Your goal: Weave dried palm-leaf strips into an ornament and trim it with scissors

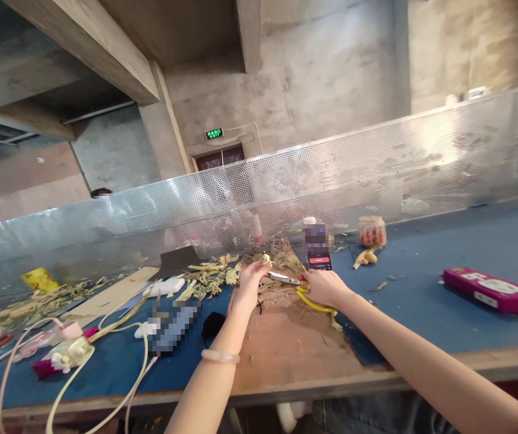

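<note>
Over a brown board on the blue table, my right hand is wrapped round the yellow handles of a pair of scissors. The metal blades point left toward my left hand. That hand is closed, its fingers pinched on a small pale piece of dried plant. A bangle circles my left wrist. Dried stems and roots lie behind both hands, and yellowish dried leaves are heaped to the left.
A phone stands behind my right hand. Further right are a jar and a magenta case. Cables and a pixelated device lie at left. A perforated metal screen borders the table's back.
</note>
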`<state>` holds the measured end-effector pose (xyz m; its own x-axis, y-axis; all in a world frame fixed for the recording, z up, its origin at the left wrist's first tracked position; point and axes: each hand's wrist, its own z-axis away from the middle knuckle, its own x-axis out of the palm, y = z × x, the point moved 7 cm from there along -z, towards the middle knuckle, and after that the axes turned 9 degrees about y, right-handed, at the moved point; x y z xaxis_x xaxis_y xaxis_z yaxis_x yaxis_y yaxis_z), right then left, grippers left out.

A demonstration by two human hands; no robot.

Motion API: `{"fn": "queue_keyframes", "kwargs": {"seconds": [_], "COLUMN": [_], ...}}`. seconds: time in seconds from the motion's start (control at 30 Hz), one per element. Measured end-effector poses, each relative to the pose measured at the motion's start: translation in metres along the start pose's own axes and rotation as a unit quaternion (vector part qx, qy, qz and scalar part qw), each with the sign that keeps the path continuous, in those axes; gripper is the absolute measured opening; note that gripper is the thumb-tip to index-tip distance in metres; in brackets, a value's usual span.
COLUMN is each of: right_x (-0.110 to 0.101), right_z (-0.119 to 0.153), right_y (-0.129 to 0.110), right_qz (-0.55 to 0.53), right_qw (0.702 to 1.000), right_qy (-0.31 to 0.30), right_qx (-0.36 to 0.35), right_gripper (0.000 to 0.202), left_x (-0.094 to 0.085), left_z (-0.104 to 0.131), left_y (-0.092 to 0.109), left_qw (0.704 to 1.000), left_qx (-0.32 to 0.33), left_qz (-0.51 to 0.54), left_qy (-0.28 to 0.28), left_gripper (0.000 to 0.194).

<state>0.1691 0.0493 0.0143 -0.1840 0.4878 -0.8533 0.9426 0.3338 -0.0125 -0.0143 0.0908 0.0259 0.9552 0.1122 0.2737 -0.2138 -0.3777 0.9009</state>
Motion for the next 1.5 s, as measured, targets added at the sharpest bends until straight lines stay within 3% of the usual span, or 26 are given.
{"fn": "queue_keyframes", "kwargs": {"seconds": [0.4,0.77,1.07,1.27,1.5], "right_x": [-0.001,0.002,0.003,0.006,0.011], "right_z": [-0.001,-0.003,-0.004,-0.003,-0.005], "right_y": [0.000,0.007,0.013,0.010,0.013], "right_qz": [0.002,-0.033,-0.046,-0.056,-0.054], "right_qw": [1.000,0.998,0.996,0.996,0.996], "right_qy": [0.016,0.006,0.006,-0.011,-0.014], "right_qx": [-0.003,0.047,0.080,0.074,0.069], "right_gripper": [0.033,0.036,0.037,0.040,0.040], "left_x": [-0.007,-0.004,0.006,-0.003,-0.003], "left_z": [-0.010,-0.007,-0.004,-0.007,-0.005], "left_y": [-0.011,-0.013,-0.010,-0.009,-0.011], "left_qw": [1.000,0.999,0.990,0.996,0.996], "left_qx": [0.016,-0.020,0.026,0.022,0.007], "left_qz": [-0.011,0.013,-0.091,-0.075,-0.079], "left_qy": [0.021,-0.049,-0.101,-0.041,-0.036], "left_gripper": [0.034,0.043,0.014,0.012,0.016]}}
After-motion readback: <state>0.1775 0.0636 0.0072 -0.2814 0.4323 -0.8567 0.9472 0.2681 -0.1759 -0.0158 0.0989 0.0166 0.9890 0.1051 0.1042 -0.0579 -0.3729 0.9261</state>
